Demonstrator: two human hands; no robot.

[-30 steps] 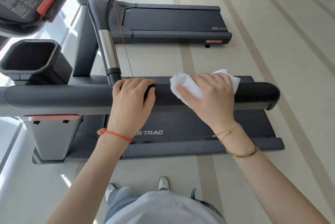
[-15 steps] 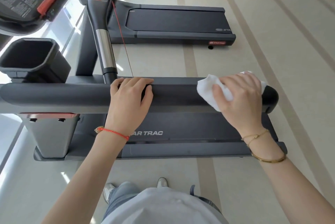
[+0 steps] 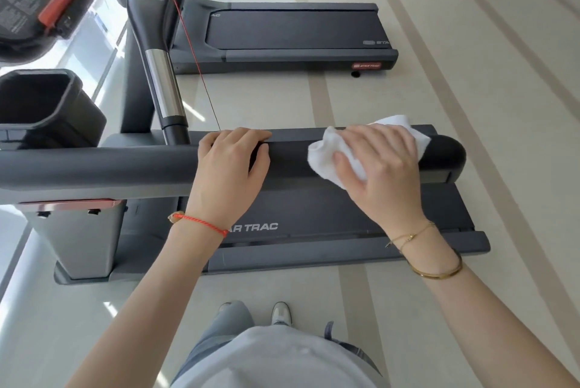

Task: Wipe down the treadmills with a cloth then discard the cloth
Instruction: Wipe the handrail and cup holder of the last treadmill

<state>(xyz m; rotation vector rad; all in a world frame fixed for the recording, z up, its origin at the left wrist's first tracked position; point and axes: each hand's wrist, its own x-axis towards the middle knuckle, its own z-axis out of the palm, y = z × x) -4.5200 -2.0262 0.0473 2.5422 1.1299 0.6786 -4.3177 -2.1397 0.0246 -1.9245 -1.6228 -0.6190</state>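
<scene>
On the near treadmill's handrail [image 3: 125, 168], the left hand [image 3: 229, 174] rests mid-rail, the right hand [image 3: 383, 168] holds the cloth [image 3: 323, 155] near its right end.

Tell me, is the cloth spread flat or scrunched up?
Scrunched up. The cloth bunches in folds under the right hand on the handrail.
</scene>
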